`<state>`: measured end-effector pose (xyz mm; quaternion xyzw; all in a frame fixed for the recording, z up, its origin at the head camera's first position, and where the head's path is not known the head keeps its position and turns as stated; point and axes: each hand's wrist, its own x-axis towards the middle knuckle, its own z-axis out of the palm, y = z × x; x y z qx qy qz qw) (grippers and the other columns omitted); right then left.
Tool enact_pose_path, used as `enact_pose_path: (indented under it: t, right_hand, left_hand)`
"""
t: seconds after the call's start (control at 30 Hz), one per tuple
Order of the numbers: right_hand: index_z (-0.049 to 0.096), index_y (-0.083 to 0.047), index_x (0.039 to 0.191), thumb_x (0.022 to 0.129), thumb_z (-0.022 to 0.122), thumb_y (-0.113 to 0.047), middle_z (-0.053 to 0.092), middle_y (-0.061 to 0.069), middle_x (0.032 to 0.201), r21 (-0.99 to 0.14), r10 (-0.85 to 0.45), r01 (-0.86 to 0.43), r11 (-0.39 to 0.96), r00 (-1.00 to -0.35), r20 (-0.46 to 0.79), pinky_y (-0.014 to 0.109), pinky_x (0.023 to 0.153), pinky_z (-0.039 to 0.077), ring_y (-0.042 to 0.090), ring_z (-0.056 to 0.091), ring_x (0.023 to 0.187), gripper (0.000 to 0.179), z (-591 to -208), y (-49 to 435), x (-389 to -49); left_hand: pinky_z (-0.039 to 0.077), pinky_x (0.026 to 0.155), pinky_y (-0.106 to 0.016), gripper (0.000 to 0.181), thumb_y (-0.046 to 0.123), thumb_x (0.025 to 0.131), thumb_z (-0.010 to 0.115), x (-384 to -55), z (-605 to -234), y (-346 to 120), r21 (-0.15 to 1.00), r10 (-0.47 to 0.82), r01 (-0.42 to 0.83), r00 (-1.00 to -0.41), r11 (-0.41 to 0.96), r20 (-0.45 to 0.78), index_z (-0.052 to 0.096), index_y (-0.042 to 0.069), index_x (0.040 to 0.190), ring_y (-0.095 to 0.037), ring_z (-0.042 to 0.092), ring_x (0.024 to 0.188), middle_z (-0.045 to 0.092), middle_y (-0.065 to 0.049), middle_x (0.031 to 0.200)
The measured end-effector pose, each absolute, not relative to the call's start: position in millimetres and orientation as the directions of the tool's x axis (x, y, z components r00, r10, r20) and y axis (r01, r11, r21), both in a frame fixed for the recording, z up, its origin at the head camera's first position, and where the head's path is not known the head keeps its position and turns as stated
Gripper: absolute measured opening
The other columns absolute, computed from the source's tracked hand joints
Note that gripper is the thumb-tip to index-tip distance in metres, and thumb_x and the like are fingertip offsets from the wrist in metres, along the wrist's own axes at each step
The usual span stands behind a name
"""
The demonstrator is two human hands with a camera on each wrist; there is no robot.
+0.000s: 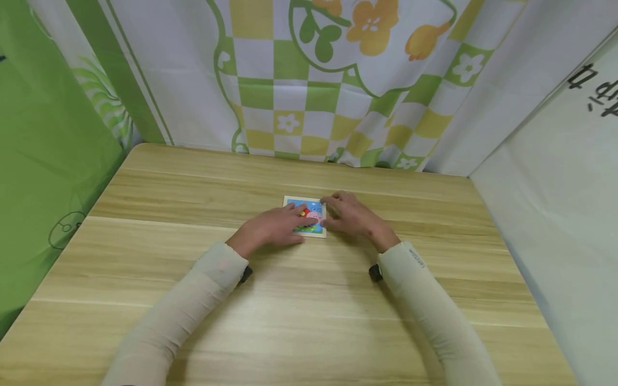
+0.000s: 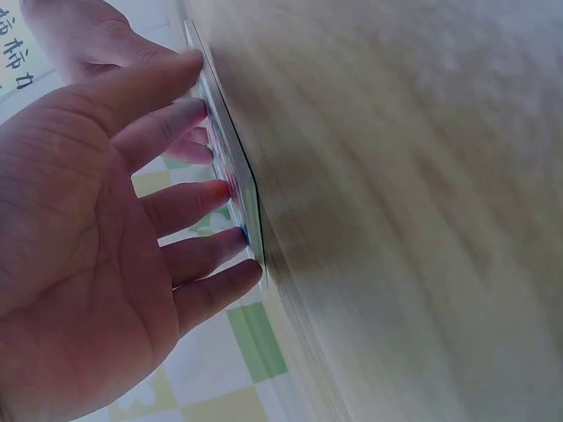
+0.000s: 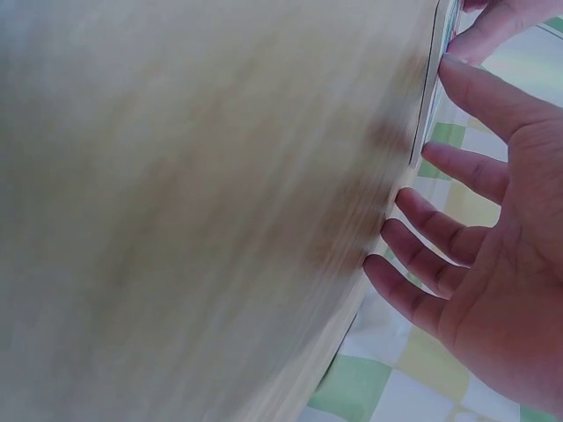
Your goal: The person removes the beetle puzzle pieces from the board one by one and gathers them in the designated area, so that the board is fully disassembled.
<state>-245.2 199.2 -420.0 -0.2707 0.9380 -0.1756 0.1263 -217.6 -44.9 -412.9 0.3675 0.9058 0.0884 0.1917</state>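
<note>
A small square picture board (image 1: pixel 315 213) with a pale wooden rim lies flat on the table. Its blue face carries a pink figure and red and green parts. My left hand (image 1: pixel 275 225) is spread over its left side and covers part of the picture. In the left wrist view, the fingertips of that hand (image 2: pixel 97 237) rest on the board's face and along its near edge. Thumb and index finger of my right hand (image 1: pixel 354 215) are at the board's right edge. The right wrist view shows the other fingers of this hand (image 3: pixel 493 237) extended, their tips close to the tabletop.
The wood-grain table (image 1: pixel 309 300) spreads around the board on all sides. A checked, flowered curtain (image 1: pixel 299 102) hangs behind the far edge. Green cloth (image 1: pixel 43 161) stands on the left, and a white sheet with black writing (image 1: pixel 569 161) on the right.
</note>
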Motion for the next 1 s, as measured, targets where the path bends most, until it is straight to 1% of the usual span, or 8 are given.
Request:
enact_pose_path:
  t: [0.17,0.43,0.7,1.0]
  right_hand:
    - [0.052,-0.01,0.15,0.099,0.072,-0.036,0.047,0.021,0.141,-0.401,-0.549,-0.457,0.794,-0.823,-0.15,0.055,0.105,0.041,0.036,0.044,0.13,0.06,-420,198,-247]
    - [0.056,-0.011,0.145,0.096,0.075,-0.031,0.046,0.023,0.143,-0.43,-0.537,-0.425,0.797,-0.825,-0.179,0.055,0.106,0.041,0.036,0.044,0.13,0.056,-415,195,-248]
    - [0.057,-0.01,0.142,0.095,0.077,-0.029,0.042,0.025,0.145,-0.441,-0.513,-0.382,0.813,-0.827,-0.231,0.058,0.108,0.039,0.04,0.041,0.134,0.055,-410,192,-252]
    - [0.059,-0.007,0.139,0.092,0.081,-0.027,0.043,0.025,0.143,-0.443,-0.517,-0.385,0.81,-0.826,-0.227,0.055,0.109,0.038,0.039,0.042,0.132,0.056,-410,190,-256]
  left_hand:
    - [0.029,0.116,-0.059,0.057,0.026,0.107,0.059,-220,-413,-43,0.263,0.687,0.634,-0.668,0.727,-0.288,0.04,0.029,0.16,-0.044,0.021,0.151,0.02,-0.015,0.169]
    - [0.032,0.115,-0.057,0.058,0.026,0.106,0.061,-223,-411,-42,0.267,0.667,0.611,-0.68,0.745,-0.304,0.04,0.035,0.159,-0.041,0.021,0.152,0.019,-0.012,0.169]
    - [0.036,0.113,-0.057,0.058,0.026,0.106,0.061,-224,-411,-41,0.245,0.678,0.633,-0.67,0.734,-0.302,0.041,0.034,0.159,-0.043,0.023,0.151,0.021,-0.016,0.168]
    - [0.037,0.112,-0.057,0.056,0.024,0.105,0.062,-225,-411,-37,0.231,0.673,0.633,-0.673,0.739,-0.308,0.044,0.033,0.157,-0.045,0.026,0.149,0.022,-0.017,0.167]
